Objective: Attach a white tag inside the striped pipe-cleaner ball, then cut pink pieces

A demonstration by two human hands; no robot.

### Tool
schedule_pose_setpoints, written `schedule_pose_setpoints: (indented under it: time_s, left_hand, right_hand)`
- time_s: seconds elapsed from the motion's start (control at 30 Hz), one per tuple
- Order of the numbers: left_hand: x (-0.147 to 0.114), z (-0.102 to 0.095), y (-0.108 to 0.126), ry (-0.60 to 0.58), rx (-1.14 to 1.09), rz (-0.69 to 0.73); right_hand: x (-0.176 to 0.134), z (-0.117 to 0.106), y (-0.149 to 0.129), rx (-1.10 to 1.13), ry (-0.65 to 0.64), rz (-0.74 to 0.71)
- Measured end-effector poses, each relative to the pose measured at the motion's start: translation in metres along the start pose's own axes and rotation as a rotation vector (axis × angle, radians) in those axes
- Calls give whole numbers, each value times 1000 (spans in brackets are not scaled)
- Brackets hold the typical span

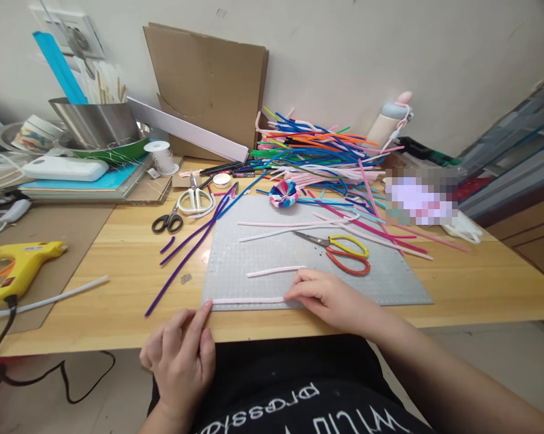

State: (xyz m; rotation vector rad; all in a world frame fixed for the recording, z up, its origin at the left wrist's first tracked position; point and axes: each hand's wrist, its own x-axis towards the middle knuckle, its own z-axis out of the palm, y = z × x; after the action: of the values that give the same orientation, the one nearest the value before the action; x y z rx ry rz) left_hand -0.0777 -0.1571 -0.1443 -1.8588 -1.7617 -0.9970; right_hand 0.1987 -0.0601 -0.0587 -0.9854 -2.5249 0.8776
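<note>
A pale pink pipe cleaner (249, 300) lies straight along the front edge of the grey cutting mat (226, 259). My left hand (179, 343) touches its left end with an outstretched index fingertip; the thumb is apart and the other fingers are bent. At the other end, my right hand (328, 295) pinches the pipe cleaner between closed fingers, resting on the mat. Just behind lies a shorter pale pink piece (272, 272). Scissors with red and yellow handles (344, 253) lie on the mat, blades pointing left.
A pipe cleaner pile (317, 150) is heaped at the back, with a striped coiled piece (284, 194) before it. Purple pipe cleaners (188, 253), black scissors (167, 223) and white scissors (194, 199) lie left of the mat. Farther left is a yellow glue gun (23, 265).
</note>
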Motion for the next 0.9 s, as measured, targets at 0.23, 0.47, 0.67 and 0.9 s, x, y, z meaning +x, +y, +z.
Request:
schedule_pose_setpoints:
  time_s: [0.23,0.47,0.67,0.9]
  left_hand:
    - [0,1,1,29,9,-15]
    - [1,2,0,37,6,7]
    - [1,2,0,45,17,6]
    - [1,1,-1,33,22,13]
  right_hand:
    - [1,-5,-2,-5,25,83]
    - [-5,1,-5,-48,66,97]
    - [-7,3,-4,-50,66,89]
    - [-5,6,-9,-60,94,164]
